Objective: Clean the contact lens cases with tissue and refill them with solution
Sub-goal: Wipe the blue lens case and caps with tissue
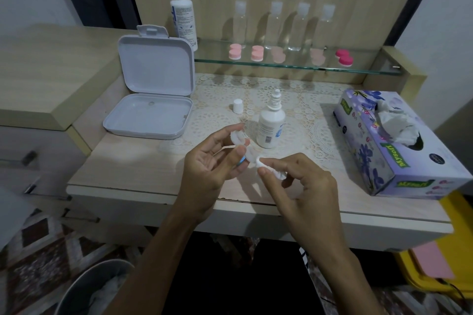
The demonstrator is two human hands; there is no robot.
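My left hand (pixel 210 161) holds an open white contact lens case (pixel 242 144) between thumb and fingers above the table's front. My right hand (pixel 302 181) pinches a small wad of white tissue (pixel 268 167) and presses its tip into the case's near well. A small uncapped solution bottle (pixel 270 125) stands just behind the hands, its white cap (pixel 237 105) left of it on the lace mat. A tissue box (pixel 389 140) lies at the right. Several pink lens cases (pixel 257 53) sit on the glass shelf (pixel 358 69).
An open white plastic box (pixel 153 100) stands at the left of the table. A tall solution bottle (pixel 182 10) and several clear bottles (pixel 299 25) stand at the back. A grey bin (pixel 97 289) with paper is on the floor lower left; a yellow container (pixel 435 271) sits lower right.
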